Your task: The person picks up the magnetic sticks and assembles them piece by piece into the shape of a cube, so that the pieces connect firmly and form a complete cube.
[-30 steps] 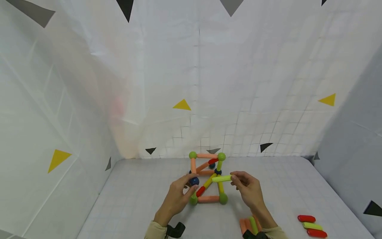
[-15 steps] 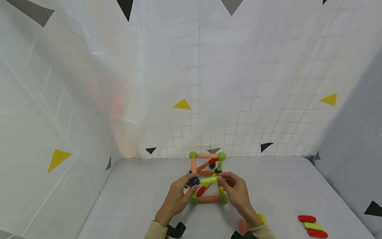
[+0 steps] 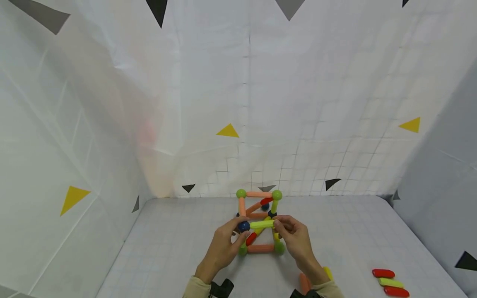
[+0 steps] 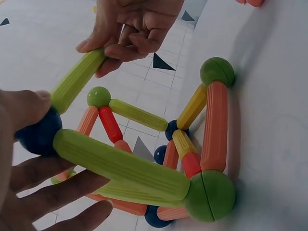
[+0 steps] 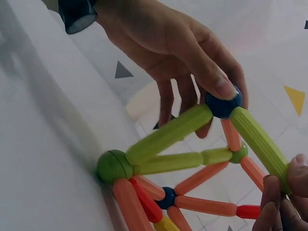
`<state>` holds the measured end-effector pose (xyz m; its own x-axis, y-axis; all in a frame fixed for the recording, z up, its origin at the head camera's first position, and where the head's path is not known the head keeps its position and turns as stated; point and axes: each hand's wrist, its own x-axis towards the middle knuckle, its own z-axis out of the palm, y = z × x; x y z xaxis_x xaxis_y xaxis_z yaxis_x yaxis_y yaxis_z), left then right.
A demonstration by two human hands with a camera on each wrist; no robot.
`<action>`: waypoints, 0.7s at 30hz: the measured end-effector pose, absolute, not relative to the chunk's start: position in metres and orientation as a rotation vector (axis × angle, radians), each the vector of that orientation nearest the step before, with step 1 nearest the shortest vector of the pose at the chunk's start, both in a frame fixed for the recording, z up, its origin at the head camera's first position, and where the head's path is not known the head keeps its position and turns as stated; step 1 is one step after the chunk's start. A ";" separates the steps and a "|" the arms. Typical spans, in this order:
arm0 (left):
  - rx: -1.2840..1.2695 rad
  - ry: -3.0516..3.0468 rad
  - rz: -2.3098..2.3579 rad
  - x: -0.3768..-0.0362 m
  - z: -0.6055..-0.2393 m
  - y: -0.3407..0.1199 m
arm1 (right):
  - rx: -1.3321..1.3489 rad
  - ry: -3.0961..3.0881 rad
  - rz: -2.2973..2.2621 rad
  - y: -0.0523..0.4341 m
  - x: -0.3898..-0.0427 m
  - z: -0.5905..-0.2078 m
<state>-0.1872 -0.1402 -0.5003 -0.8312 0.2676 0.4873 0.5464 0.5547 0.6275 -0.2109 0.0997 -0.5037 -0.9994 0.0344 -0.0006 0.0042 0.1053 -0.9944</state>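
A dark blue ball (image 3: pixel 244 226) is pinched between the thumb and fingers of my left hand (image 3: pixel 222 244). My right hand (image 3: pixel 296 240) pinches one end of a lime-green stick (image 3: pixel 262 224), whose other end touches that ball. In the left wrist view, a second lime-green stick (image 4: pixel 122 166) slopes from the ball down to a green ball (image 4: pixel 209 196) at the base. Behind the hands stands a frame of sticks and balls, with an orange stick (image 3: pixel 261 248) along its front and green balls (image 3: pixel 277 195) at its top corners. Hands partly hide the frame's middle.
To the right on the white table (image 3: pixel 167 256) lie two red sticks (image 3: pixel 396 291) and a lime-green stick (image 3: pixel 391 282). An orange stick (image 3: pixel 304 282) and a yellow stick (image 3: pixel 328 273) show beside my right forearm, which covers part of that pile.
My right hand has moved left, bringing the lime-green stick's free end against the dark blue ball. The left hand has stayed nearly still. My right forearm now covers more of the pile.
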 end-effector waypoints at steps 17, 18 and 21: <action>-0.606 -2.365 -1.214 -0.189 -0.512 -0.125 | 0.020 -2.373 1.998 0.127 -0.235 -0.504; -0.605 -2.369 -1.229 -0.190 -0.512 -0.125 | -0.015 -2.377 1.965 0.133 -0.243 -0.505; -0.605 -2.375 -1.259 -0.189 -0.513 -0.126 | -0.095 -2.426 1.887 0.151 -0.276 -0.512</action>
<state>-0.1895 -0.1263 -0.5127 -0.8336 0.1925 0.5178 0.5366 0.5051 0.6760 -0.2764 0.1514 -0.5122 -0.9959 0.0897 0.0145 0.0081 0.2458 -0.9693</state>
